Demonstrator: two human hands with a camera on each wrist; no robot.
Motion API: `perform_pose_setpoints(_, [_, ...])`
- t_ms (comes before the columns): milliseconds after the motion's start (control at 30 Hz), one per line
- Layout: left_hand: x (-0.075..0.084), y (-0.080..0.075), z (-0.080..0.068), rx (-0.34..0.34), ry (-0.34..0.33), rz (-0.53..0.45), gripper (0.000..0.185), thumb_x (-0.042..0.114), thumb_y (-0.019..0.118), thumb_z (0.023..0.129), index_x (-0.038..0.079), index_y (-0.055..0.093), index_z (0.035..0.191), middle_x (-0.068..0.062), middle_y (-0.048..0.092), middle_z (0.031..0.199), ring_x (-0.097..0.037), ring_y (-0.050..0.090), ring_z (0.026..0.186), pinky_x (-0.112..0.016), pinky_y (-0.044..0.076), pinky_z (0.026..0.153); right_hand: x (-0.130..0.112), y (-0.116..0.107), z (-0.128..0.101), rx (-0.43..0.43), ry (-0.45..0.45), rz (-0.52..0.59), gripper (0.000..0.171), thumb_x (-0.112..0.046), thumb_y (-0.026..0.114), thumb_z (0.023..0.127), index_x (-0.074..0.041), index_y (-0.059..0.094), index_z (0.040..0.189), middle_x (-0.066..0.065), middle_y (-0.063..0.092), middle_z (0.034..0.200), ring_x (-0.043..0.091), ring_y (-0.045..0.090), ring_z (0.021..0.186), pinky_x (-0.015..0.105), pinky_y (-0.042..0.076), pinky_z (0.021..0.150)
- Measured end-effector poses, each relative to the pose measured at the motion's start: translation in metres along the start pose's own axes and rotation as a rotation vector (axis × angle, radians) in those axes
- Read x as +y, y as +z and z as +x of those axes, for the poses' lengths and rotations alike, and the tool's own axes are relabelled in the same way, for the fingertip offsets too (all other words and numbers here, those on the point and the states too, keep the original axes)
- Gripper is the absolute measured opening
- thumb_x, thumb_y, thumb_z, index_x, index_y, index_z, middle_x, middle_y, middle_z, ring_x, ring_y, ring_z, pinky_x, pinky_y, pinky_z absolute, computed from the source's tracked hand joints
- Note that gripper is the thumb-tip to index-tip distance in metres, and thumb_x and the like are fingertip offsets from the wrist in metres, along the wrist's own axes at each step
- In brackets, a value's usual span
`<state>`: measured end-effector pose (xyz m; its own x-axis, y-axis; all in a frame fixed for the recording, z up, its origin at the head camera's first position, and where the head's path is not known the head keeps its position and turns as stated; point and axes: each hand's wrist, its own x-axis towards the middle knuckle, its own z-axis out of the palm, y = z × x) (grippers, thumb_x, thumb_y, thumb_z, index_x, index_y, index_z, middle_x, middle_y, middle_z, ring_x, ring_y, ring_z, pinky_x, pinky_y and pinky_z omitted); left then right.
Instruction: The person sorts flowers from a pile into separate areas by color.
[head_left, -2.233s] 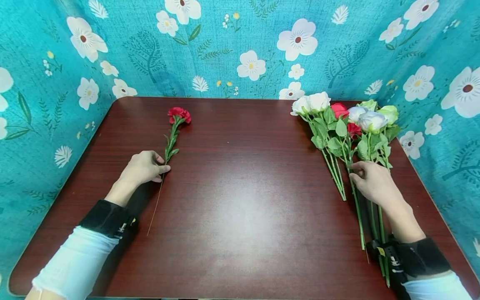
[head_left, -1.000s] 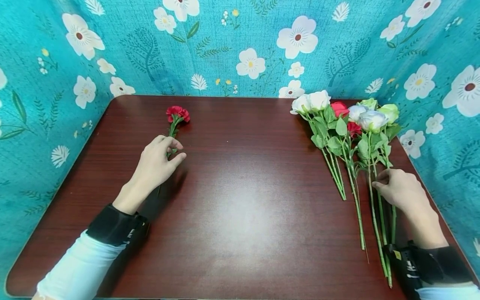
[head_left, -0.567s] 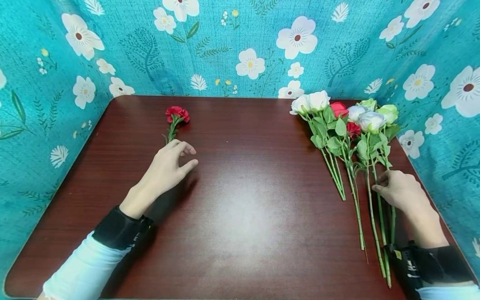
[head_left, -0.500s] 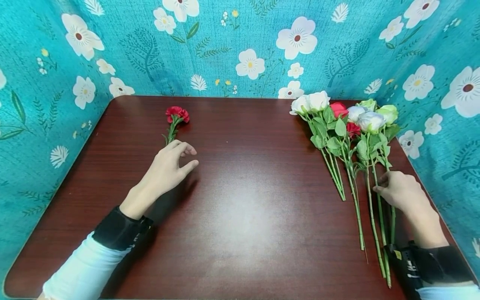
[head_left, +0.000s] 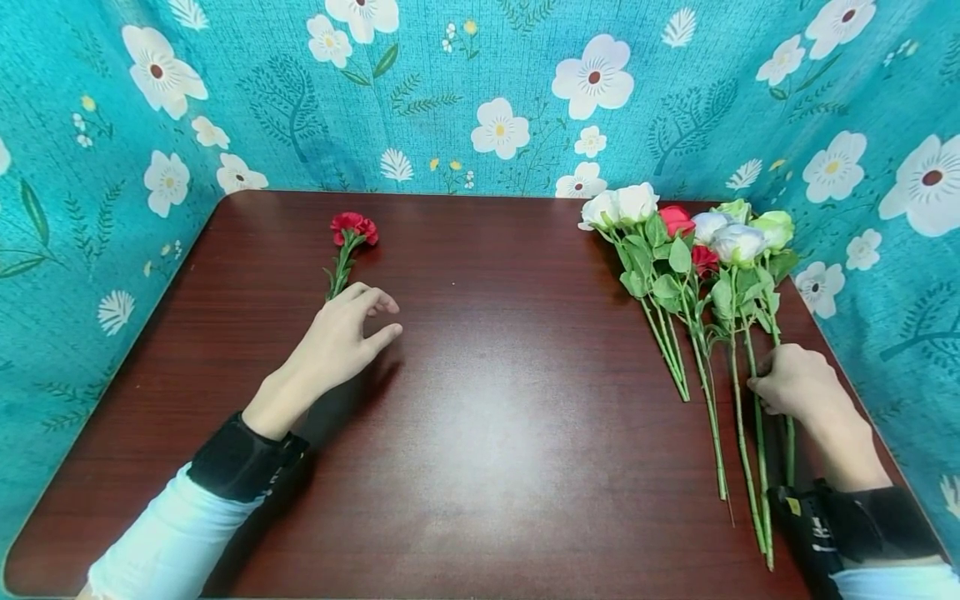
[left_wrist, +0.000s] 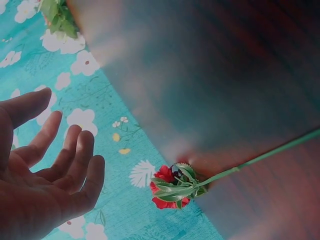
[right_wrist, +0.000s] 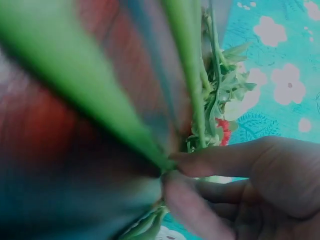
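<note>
A teal floral cloth (head_left: pixel 501 87) backs the dark wooden table (head_left: pixel 480 400) before you. Your right hand (head_left: pixel 804 387) pinches a green stem (right_wrist: pixel 95 80) between thumb and finger. Just left of those fingertips lie neighbouring stems (head_left: pixel 762 467); farther beyond them sit pale blue roses (head_left: pixel 738 243), green roses (head_left: pixel 775 229), a red rose (head_left: pixel 677 221) and, farther left, white roses (head_left: pixel 636 202). Your left hand (head_left: pixel 337 337) has its fingers loosely bent, thumb spread apart from them. Near those fingers lies a red carnation (head_left: pixel 352 228), its bloom beyond them, its stem partly hidden by your hand in the head view.
</note>
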<state>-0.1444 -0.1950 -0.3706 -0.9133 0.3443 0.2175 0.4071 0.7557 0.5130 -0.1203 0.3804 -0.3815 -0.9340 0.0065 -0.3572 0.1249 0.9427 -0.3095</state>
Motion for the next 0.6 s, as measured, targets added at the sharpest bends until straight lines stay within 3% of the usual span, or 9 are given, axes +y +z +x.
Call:
perform_pose_setpoints(100, [-0.001, 0.001, -0.001, -0.004, -0.005, 0.002, 0.025, 0.012, 0.078, 0.092, 0.002, 0.066, 0.112, -0.016, 0.062, 0.109, -0.035, 0.063, 0.104, -0.050, 0.053, 0.090, 0.002, 0.000, 0.000, 0.025, -0.010, 0.013, 0.032, -0.010, 0.062, 0.095, -0.008, 0.057, 0.064, 0.001, 0.064, 0.056, 0.019, 0.067, 0.056, 0.042, 0.049, 0.055])
perform_pose_setpoints(333, [-0.001, 0.001, 0.000, -0.008, -0.007, 0.006, 0.026, 0.012, 0.079, 0.092, 0.002, 0.066, 0.112, -0.017, 0.061, 0.110, -0.036, 0.063, 0.105, -0.051, 0.053, 0.090, 0.007, -0.006, -0.004, 0.073, -0.015, 0.023, 0.022, -0.010, 0.059, 0.094, 0.003, 0.068, 0.078, 0.002, 0.066, 0.059, 0.021, 0.069, 0.056, 0.052, 0.054, 0.062])
perform_pose_setpoints(600, [0.000, 0.002, -0.001, -0.021, -0.016, 0.011, 0.028, 0.013, 0.078, 0.093, 0.002, 0.065, 0.114, -0.017, 0.061, 0.112, -0.036, 0.060, 0.106, -0.050, 0.052, 0.087, 0.007, -0.015, -0.010, 0.094, -0.003, 0.010, 0.034, -0.011, 0.057, 0.096, -0.009, 0.056, 0.062, -0.001, 0.063, 0.056, 0.021, 0.066, 0.056, 0.041, 0.048, 0.055])
